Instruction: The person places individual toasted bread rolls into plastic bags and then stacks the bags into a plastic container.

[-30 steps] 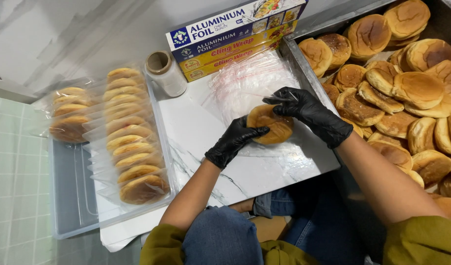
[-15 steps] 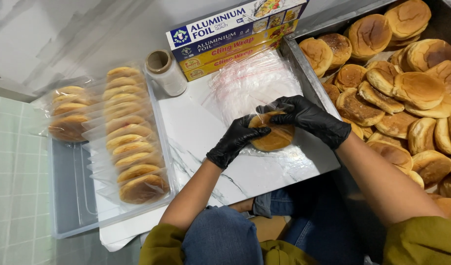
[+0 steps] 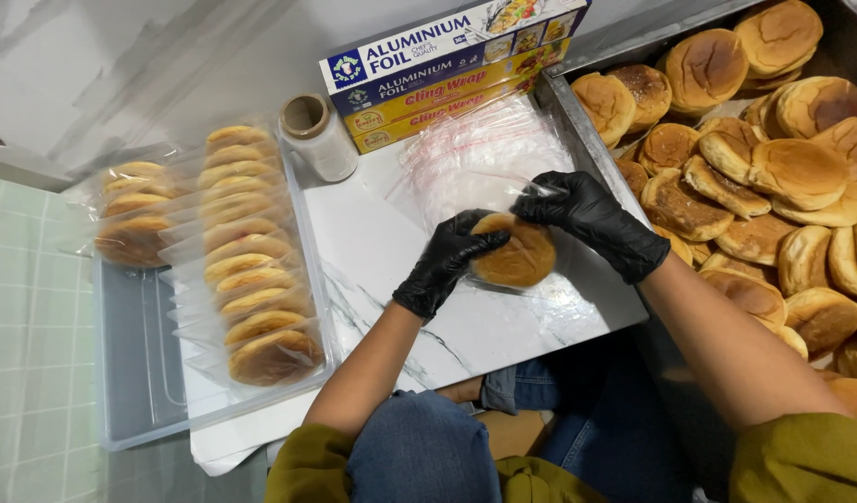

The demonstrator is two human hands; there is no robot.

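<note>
Both my hands wear black gloves. My left hand [image 3: 447, 261] grips the left side of a round golden bun [image 3: 520, 257] that sits inside a clear plastic bag. My right hand [image 3: 591, 219] pinches the top edge of that bag just above the bun. The bun is held over a white marble-patterned board [image 3: 373, 251]. A stack of empty clear bags [image 3: 475, 154] lies on the board right behind my hands.
A metal tray [image 3: 578, 121] on the right holds several loose buns [image 3: 782, 177]. On the left, a grey tray [image 3: 140, 373] carries rows of bagged buns [image 3: 247, 256]. A tape roll [image 3: 317, 135] and long boxes of foil and wrap [image 3: 447, 65] stand at the back.
The bun has gone from resting under my right hand to sitting inside the clear bag. My right hand has shifted up to the bag's top edge.
</note>
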